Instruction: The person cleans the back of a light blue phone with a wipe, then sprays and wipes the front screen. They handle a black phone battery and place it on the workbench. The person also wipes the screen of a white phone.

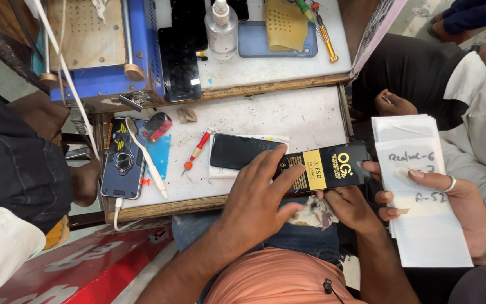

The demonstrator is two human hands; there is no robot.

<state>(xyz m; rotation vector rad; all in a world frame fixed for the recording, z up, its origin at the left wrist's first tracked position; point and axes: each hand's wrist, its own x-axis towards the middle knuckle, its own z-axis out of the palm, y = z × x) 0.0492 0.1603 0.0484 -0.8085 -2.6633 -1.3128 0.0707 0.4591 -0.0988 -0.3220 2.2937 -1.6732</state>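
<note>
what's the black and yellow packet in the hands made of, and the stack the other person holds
The black and yellow packet, held by the left hand and right hand, looks like glossy printed card or laminate: flat, sharp-edged, slight sheen. The white stack looks like matte paper sleeves, with handwriting on top.

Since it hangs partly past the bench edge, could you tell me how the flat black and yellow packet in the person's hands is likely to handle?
The black and yellow packet looks thin and flat, so probably light and somewhat stiff. Its glossy face may be slippery; the left hand lies on top and the right hand holds it from beneath. Being flat, it should not roll.
</note>
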